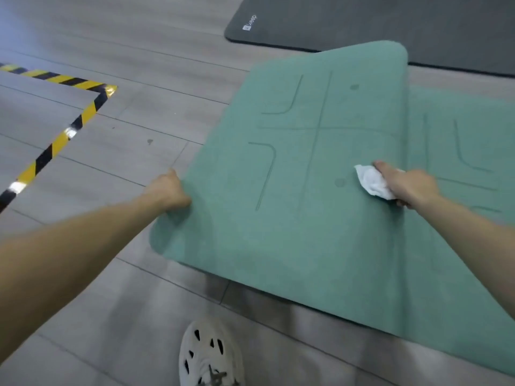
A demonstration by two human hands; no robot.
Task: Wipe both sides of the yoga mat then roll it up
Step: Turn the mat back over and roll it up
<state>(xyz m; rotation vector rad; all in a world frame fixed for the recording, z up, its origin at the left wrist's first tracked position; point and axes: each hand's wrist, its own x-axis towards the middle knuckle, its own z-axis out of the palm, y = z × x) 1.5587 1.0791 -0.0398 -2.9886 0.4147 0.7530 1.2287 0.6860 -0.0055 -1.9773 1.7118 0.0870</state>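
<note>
A green yoga mat (320, 190) with pressed-in guide lines lies on the grey floor, its left end lifted and folded over towards the right. My left hand (171, 190) grips the mat's left edge. My right hand (404, 185) holds a crumpled white cloth (372, 182) and presses it on the mat's upper surface near the fold.
A dark grey mat (390, 23) with a white logo lies at the top right, just behind the green one. Yellow-and-black hazard tape (64, 135) marks the floor on the left. My white perforated shoe (209, 355) stands at the bottom centre, close to the mat's near edge.
</note>
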